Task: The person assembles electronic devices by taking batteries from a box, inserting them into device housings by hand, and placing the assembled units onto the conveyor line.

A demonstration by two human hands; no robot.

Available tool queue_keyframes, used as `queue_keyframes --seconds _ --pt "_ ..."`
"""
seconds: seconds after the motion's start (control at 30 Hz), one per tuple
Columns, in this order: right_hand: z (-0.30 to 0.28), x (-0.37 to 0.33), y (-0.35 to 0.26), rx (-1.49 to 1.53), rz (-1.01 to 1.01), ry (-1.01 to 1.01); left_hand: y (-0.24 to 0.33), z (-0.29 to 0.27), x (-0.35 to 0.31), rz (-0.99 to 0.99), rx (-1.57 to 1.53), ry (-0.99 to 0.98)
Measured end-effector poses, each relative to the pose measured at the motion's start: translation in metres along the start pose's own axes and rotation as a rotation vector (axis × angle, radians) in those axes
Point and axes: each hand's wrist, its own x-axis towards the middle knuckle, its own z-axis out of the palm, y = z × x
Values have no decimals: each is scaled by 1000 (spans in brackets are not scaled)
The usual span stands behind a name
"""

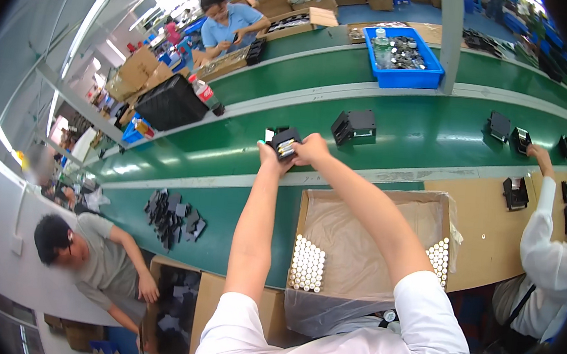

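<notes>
Both my arms reach forward over the green conveyor belt (220,134). Between my hands is a small black plastic case (280,135) with an open compartment, where several shiny cylindrical batteries (287,146) lie side by side. My left hand (269,155) grips the case's near left side. At its right side, my right hand (312,150) has its fingers closed on the edge. Nearer me stands a cardboard box (390,196) lined with clear plastic; upright white-ended batteries (307,264) fill its left corner, and more batteries (436,261) stand at its right.
Another black case (355,125) sits on the belt to the right. Black flat pieces (173,218) lie heaped at left. Beyond the belt are a blue bin (410,78), a cola bottle (204,93) and a black crate (171,102). Co-workers sit left, right and across; one hand (538,153) touches a case.
</notes>
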Motion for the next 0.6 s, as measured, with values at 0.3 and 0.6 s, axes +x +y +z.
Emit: queue_keyframes --seconds 0.3,0.6 --pt "-46 -4 -44 -545 -259 -88 73 -25 -52 451 1688 516" --pt "-184 -127 -99 -619 -341 -139 16 74 44 852 1669 -264"
